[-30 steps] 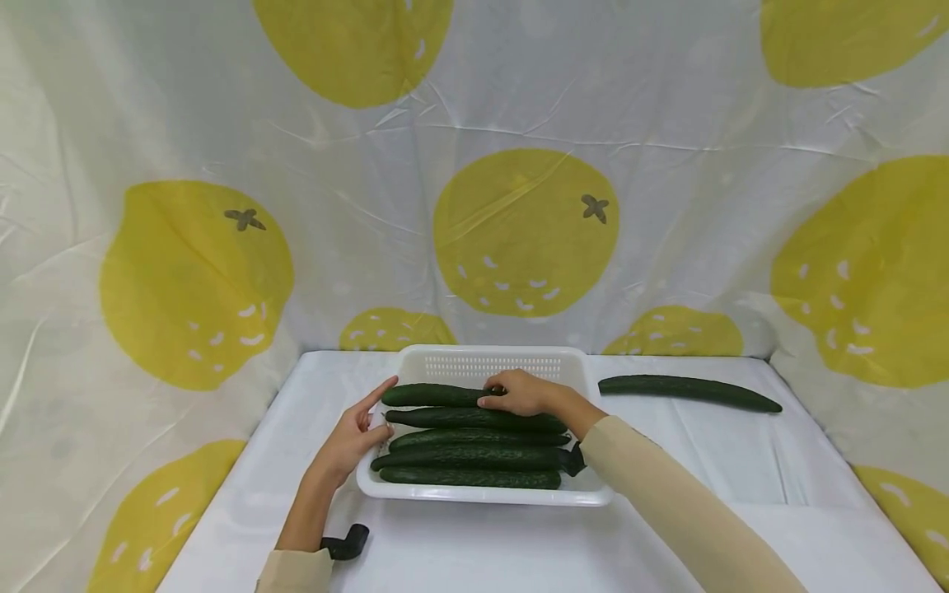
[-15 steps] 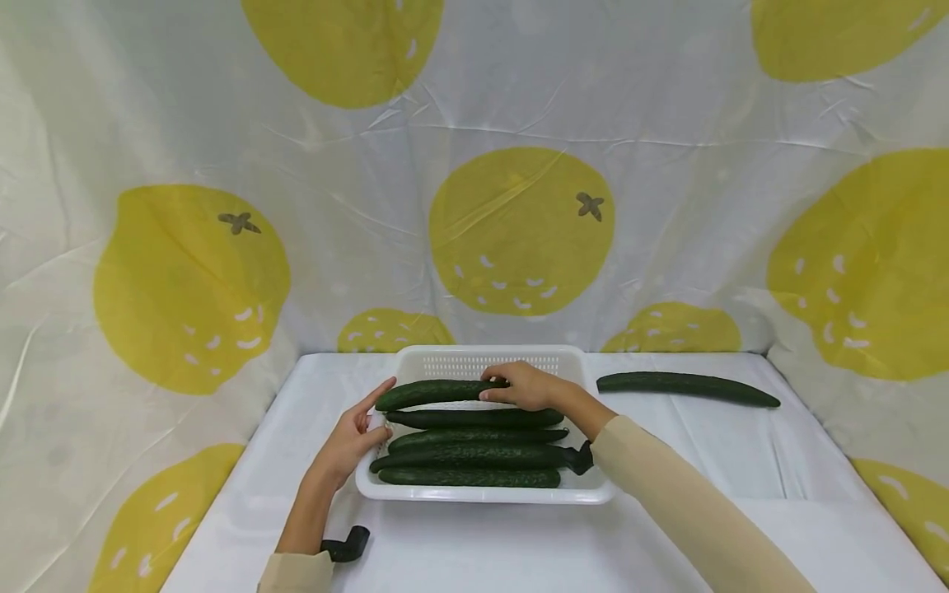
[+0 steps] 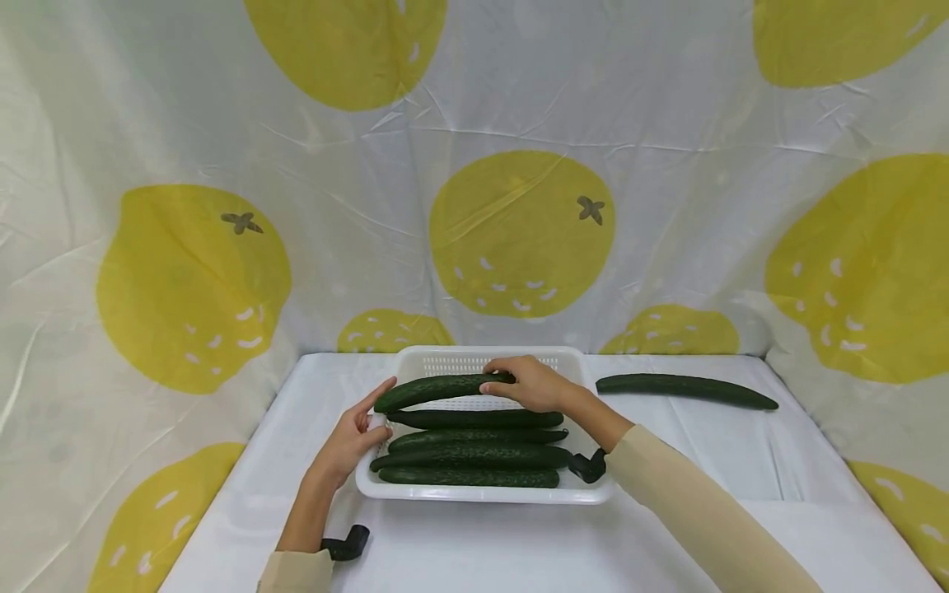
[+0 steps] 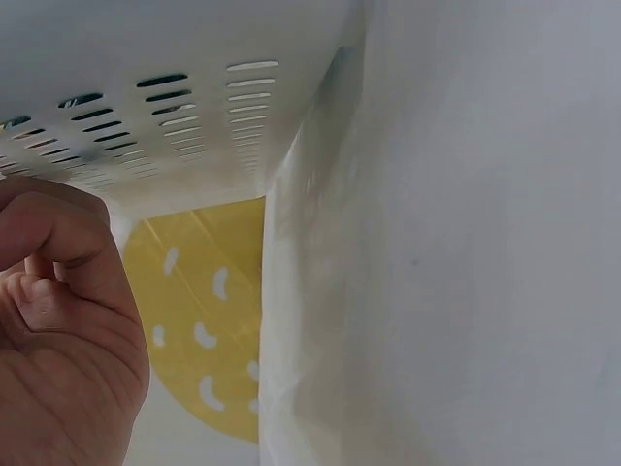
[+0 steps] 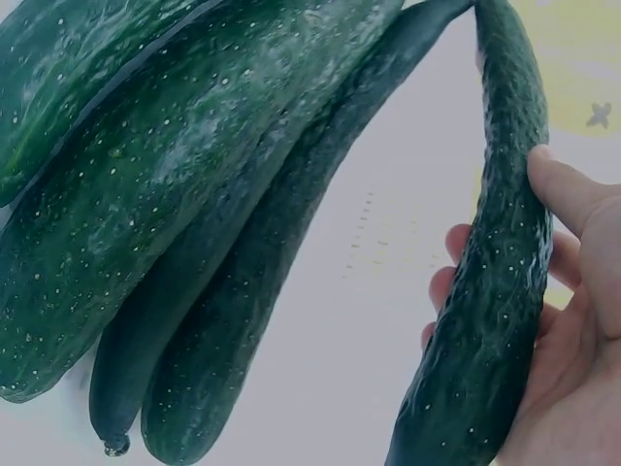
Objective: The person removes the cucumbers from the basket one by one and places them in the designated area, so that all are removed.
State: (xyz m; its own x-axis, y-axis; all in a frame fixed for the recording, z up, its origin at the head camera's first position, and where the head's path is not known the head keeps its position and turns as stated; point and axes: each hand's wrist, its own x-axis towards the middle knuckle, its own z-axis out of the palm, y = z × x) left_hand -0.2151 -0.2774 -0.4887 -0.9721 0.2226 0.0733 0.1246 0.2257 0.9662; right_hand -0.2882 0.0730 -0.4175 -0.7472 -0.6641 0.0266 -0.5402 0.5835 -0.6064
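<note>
A long dark green cucumber (image 3: 437,389) is gripped near its right end by my right hand (image 3: 537,385). In the right wrist view the thumb lies on one side of this cucumber (image 5: 505,243) and the fingers curl round the other. Its left end tilts down over the basket's left rim. My left hand (image 3: 347,445) holds the left side of the white plastic basket (image 3: 482,494), thumb at the rim and index finger stretched along it. The left wrist view shows bent fingers (image 4: 58,233) beside the slotted basket wall (image 4: 194,116). Several more cucumbers (image 3: 474,456) lie side by side in the basket.
Another cucumber (image 3: 685,389) lies on the white tablecloth (image 3: 689,461) to the right of the basket. Behind the table hangs a white curtain (image 3: 356,247) with yellow fruit prints. A black camera mount (image 3: 347,543) sits at my left wrist, another (image 3: 588,466) at my right.
My right hand has lifted the rear cucumber up, opening a gap from the row below it, and moved slightly right. My left hand has stayed at the basket's left side.
</note>
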